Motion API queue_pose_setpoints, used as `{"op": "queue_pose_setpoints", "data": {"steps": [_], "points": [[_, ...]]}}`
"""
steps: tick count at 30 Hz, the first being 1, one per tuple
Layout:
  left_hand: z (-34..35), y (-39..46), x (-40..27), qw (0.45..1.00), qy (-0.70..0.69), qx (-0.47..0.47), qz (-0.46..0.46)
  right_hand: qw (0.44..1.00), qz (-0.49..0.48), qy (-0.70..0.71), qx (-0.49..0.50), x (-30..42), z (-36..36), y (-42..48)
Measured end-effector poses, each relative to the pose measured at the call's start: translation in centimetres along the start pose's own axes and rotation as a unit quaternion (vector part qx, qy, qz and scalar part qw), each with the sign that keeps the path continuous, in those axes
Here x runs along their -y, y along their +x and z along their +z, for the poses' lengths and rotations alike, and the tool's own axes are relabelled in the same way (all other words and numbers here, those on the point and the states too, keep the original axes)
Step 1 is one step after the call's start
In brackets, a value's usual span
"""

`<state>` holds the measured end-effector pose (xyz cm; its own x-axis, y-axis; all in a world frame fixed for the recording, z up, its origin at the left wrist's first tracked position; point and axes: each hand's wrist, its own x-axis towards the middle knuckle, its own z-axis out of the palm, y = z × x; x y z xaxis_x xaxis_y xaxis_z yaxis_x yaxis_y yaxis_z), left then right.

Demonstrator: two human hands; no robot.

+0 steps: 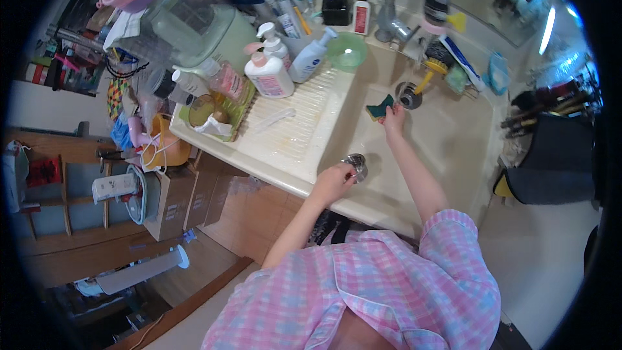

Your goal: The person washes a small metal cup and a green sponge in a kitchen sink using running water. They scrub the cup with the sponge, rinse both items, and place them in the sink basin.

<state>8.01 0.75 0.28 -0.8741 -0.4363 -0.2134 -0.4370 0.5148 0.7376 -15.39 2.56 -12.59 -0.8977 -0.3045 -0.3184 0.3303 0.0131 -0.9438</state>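
My right hand (393, 120) grips a green and yellow scouring sponge (380, 108) by its edge, low over the sink basin (437, 148). Just beyond those fingers lies the round metal drain (412, 99), with a yellow-handled thing hanging beside it. Near the basin's front left corner, my left hand (334, 184) holds a small shiny metal cup or strainer (359, 167); which of the two I cannot tell. The fingers cover part of its rim. A metal faucet (398, 29) rises at the back of the sink, and a thin stream seems to fall near the drain.
On the ribbed drainboard (296, 121) stand a white pump bottle (269, 78), a light blue bottle (311, 61) and a green tray (243, 112) of toiletries. A green bowl (347, 51) sits at the basin's back left corner. A toothpaste tube (461, 61) and brushes crowd the back right.
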Motion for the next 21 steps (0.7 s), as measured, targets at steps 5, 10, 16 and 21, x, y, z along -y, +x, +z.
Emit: {"op": "queue_pose_setpoints", "data": {"steps": [5, 10, 16, 21], "points": [[0.4, 0.4, 0.4, 0.999, 0.049, 0.024, -0.004, 0.993, -0.003, -0.101, 0.055, -4.5, 6.3, 0.6], [0.4, 0.5, 0.5, 0.998, 0.048, 0.047, -0.02, 0.976, -0.085, -0.179, -0.088, -4.4, 11.2, 11.3], [0.1, 0.7, 0.4, 0.997, 0.037, 0.068, -0.017, 0.976, -0.063, -0.203, 0.04, -8.0, 7.9, 2.9], [0.1, 0.8, 0.3, 0.995, 0.045, 0.086, -0.01, 0.98, -0.083, -0.183, -0.005, -8.1, 9.1, 4.3]]}}
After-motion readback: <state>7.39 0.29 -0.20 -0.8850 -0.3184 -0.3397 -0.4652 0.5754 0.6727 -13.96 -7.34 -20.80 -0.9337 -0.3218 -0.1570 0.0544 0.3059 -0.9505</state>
